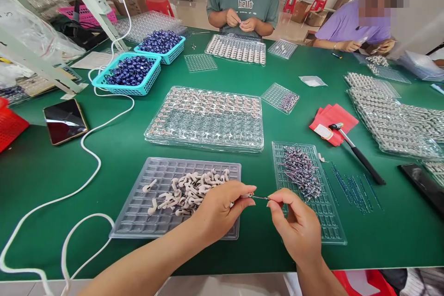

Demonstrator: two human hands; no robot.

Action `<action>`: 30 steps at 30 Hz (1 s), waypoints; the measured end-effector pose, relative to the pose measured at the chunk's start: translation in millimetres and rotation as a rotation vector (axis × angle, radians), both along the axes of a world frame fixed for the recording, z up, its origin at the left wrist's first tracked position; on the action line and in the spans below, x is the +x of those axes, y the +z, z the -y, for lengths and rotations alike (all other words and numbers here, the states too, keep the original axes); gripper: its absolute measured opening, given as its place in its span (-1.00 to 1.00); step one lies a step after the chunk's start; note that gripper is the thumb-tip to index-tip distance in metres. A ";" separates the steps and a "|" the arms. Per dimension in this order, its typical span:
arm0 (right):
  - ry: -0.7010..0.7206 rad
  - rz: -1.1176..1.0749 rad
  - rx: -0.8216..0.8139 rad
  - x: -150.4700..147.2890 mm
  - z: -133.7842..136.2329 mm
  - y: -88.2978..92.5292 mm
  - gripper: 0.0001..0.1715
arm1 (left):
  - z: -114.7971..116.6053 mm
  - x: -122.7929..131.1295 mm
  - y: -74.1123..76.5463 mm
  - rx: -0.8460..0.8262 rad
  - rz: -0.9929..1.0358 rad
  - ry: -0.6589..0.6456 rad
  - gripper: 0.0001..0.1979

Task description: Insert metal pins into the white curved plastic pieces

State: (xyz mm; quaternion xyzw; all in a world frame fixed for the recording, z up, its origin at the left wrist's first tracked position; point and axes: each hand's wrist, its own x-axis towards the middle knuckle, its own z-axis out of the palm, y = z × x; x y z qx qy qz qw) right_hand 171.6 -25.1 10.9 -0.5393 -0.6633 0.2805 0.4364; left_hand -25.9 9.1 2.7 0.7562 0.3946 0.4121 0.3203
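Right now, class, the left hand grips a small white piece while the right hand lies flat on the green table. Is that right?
Not quite: the head view shows the right hand pinching a thin wire, not lying flat. The left hand does grip a small white piece.

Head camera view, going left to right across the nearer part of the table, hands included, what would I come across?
Gold-edged phone → grey tray → left hand → thin wire between the fingertips → right hand → scattered blue-green strands → dark flat object at the right edge.
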 end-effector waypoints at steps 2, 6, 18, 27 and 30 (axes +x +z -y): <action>-0.004 0.016 -0.004 -1.0 -0.8 1.3 -0.87 | -0.1 0.0 -0.9 0.025 0.001 -0.005 -0.82; -0.010 0.045 0.000 -1.7 -2.3 3.7 -0.87 | -1.3 0.3 -1.4 0.078 0.016 -0.026 -0.81; 0.033 0.149 0.131 -4.0 -3.4 3.5 -0.85 | -3.1 1.7 -4.8 0.180 -0.031 -0.025 -0.80; 0.044 0.251 0.155 -8.2 -4.2 6.0 -0.86 | 0.0 1.4 -4.6 0.131 -0.229 -0.021 -0.70; 0.036 0.256 0.154 -8.8 -5.1 6.6 -0.86 | 0.4 1.5 -5.2 0.123 -0.246 -0.020 -0.70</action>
